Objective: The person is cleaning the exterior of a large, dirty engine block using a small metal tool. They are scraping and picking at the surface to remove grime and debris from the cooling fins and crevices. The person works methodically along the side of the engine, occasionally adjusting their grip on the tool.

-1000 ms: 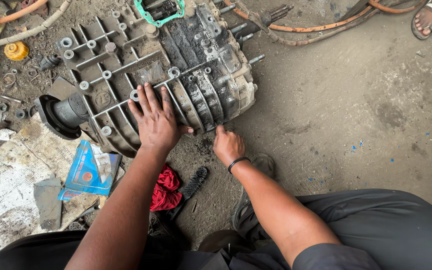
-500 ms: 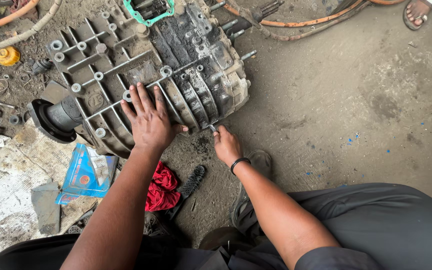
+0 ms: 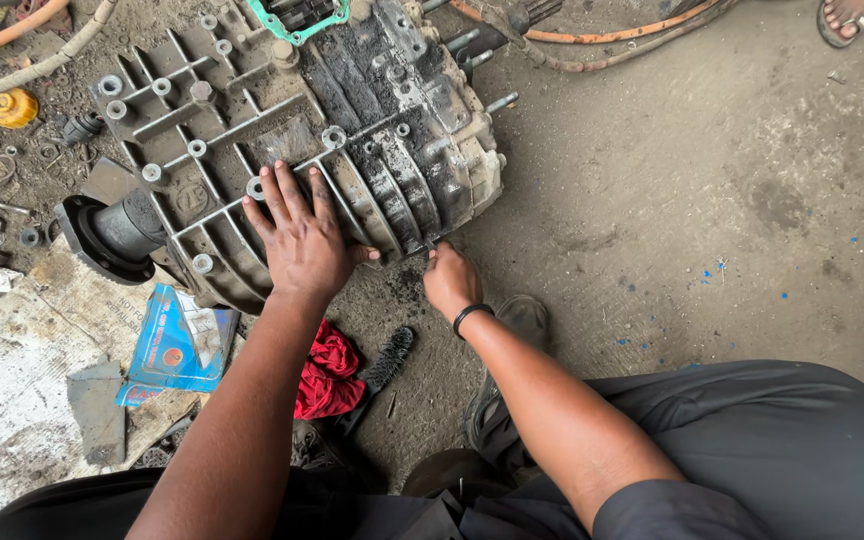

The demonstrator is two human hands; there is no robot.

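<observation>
A large greasy ribbed metal gearbox casing [image 3: 352, 120] lies on the dirty concrete floor. My left hand [image 3: 300, 242] rests flat on its near ribbed side, fingers spread. My right hand [image 3: 451, 278], with a black band on the wrist, is closed around a small metal tool or bolt at the casing's lower edge; what it is I cannot tell. A green gasket [image 3: 297, 22] sits on top of the casing at the far side.
A red rag [image 3: 327, 372] and a black brush [image 3: 384, 367] lie near my knees. A blue packet [image 3: 174, 342] rests on cardboard [image 3: 12, 370] at left. Orange hoses [image 3: 612, 40] run along the top. A yellow cap [image 3: 12, 107] and small parts lie far left. Another person's sandalled foot [image 3: 844, 18] shows top right.
My right hand has moved slightly up to the casing's lower edge and closed tighter there. The left hand stays flat on the casing. The view has shifted a little.
</observation>
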